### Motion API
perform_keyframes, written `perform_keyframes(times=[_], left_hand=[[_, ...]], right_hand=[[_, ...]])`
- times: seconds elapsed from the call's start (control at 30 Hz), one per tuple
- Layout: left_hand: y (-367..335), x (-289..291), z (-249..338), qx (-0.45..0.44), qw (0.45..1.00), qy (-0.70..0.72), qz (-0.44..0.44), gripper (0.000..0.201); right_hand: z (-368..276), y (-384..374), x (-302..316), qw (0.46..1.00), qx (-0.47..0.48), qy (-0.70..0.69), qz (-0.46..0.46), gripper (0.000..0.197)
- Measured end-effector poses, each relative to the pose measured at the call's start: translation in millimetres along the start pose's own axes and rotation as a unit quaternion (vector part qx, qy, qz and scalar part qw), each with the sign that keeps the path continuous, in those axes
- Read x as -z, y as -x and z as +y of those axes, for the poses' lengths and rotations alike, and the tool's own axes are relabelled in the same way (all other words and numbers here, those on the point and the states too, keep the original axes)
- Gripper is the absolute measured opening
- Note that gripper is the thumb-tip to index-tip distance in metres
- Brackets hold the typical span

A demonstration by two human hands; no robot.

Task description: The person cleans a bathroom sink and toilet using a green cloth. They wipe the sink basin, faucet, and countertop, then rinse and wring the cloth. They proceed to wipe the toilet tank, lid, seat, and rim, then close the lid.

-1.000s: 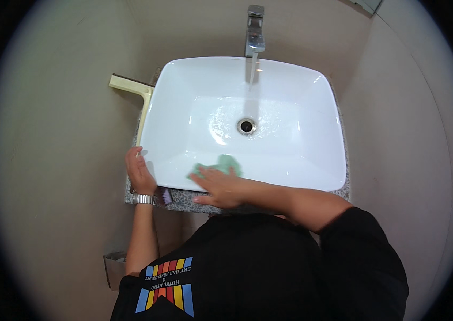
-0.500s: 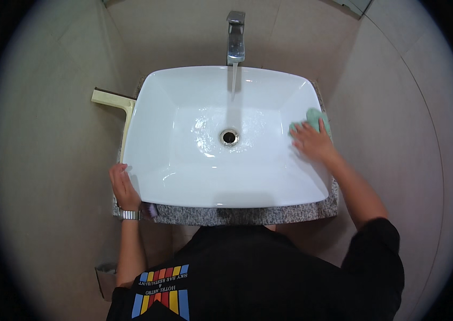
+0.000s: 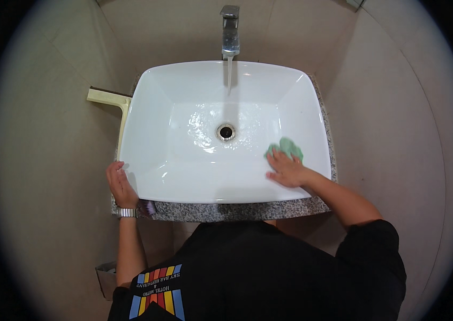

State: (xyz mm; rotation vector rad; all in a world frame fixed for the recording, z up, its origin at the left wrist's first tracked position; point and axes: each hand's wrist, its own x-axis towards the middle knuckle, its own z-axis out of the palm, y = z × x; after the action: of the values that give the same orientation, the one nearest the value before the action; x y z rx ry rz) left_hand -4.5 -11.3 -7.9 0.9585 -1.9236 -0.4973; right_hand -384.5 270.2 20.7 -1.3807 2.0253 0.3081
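Note:
A white washbasin (image 3: 216,184) fills the middle of the view, with water running from a chrome tap (image 3: 230,40) toward its round drain (image 3: 226,132). My right hand (image 3: 289,170) presses a crumpled light green cloth (image 3: 289,147) against the basin's inner right slope, near its front corner. The fingers of that hand lie over the cloth. My left hand (image 3: 121,184) rests at the basin's front left corner, fingers stretched and nothing seen in them. Beside it along the basin's left rim lies a cream squeegee-like tool (image 3: 110,97), its handle jutting out to the left.
A speckled granite counter (image 3: 226,213) carries the basin. A small purple thing (image 3: 148,207) lies at its front edge, close to my left wrist. Tiled walls (image 3: 387,134) stand around, and a grey bin (image 3: 106,279) is low on the left.
My right hand has slid the green cloth from the basin's right rim inward and toward me, down onto the inner slope. My left hand stays at its corner; the view has shifted slightly.

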Motion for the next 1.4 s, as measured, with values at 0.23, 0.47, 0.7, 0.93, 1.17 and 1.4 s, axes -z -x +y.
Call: perform_keyframes(times=[0.23,0.47,0.7,0.93,1.17,1.4], left_hand=[[-1.4,0.7,-6.0,-0.028,0.999,-0.033,0.002,0.026],[-2.7,6.4,8.0,-0.008,0.999,-0.035,-0.009,0.025],[-2.3,6.9,10.0,0.002,0.999,-0.035,-0.021,0.023],[-4.0,3.8,8.2,-0.009,0.999,-0.030,-0.011,0.021],[-7.4,6.0,18.8,0.013,0.999,-0.031,-0.016,0.022],[-5.2,9.2,16.7,0.053,0.998,-0.022,-0.032,0.020]], right_hand=[[-9.6,52.6,12.8,0.982,-0.003,-0.189,-0.025,0.067],[25.0,-44.0,17.4,0.953,-0.100,0.159,0.239,0.065],[-6.5,-191.7,39.7,0.906,0.008,-0.085,0.414,0.033],[5.1,-199.8,115.0,0.740,0.055,-0.236,0.628,0.017],[-8.1,-231.5,126.8,0.778,-0.119,-0.094,0.610,0.057],[-163.4,-286.5,126.0,0.881,-0.061,0.004,0.468,0.076]])
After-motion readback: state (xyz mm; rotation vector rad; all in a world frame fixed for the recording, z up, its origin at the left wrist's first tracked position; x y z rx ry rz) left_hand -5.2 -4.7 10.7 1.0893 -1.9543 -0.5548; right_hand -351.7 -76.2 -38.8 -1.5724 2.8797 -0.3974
